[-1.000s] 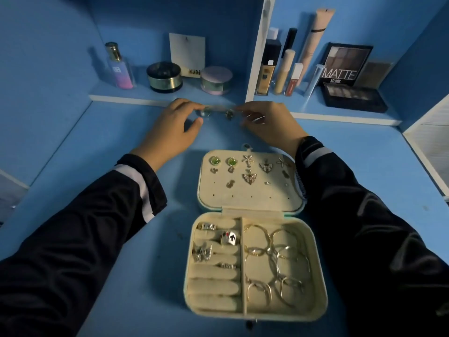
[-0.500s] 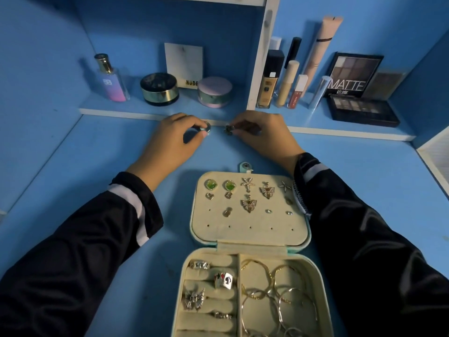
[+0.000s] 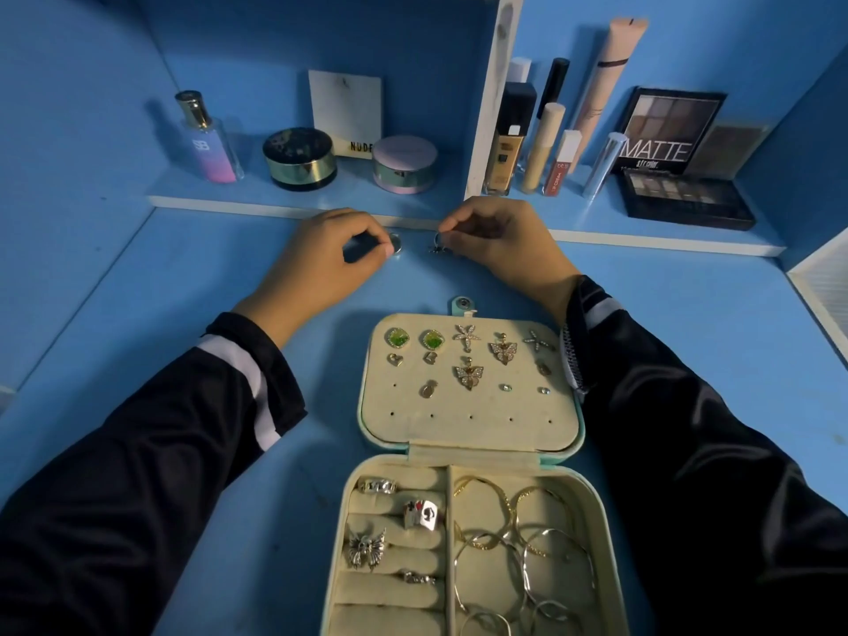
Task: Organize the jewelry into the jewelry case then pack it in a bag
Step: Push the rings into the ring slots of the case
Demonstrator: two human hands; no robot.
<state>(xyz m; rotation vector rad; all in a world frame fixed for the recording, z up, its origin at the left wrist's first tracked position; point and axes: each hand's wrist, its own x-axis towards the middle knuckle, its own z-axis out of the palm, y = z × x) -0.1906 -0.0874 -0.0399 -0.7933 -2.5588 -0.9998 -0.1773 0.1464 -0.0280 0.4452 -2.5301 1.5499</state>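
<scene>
An open cream jewelry case lies on the blue desk in front of me. Its lid panel carries several earrings, among them two green studs and butterfly drops. The lower half holds rings in padded rolls and several bangles. Beyond the case, my left hand pinches a small round silver piece between thumb and forefinger. My right hand pinches a small dark earring just above the desk. The two hands are a little apart.
A low shelf behind the hands carries a perfume bottle, two round jars, a card, foundation and lipstick tubes, and eyeshadow palettes. A white divider splits the shelf. A white edge stands at far right.
The hands have drawn apart, each taking one small piece with it. The view has tilted up, so the case sits lower in the frame.
</scene>
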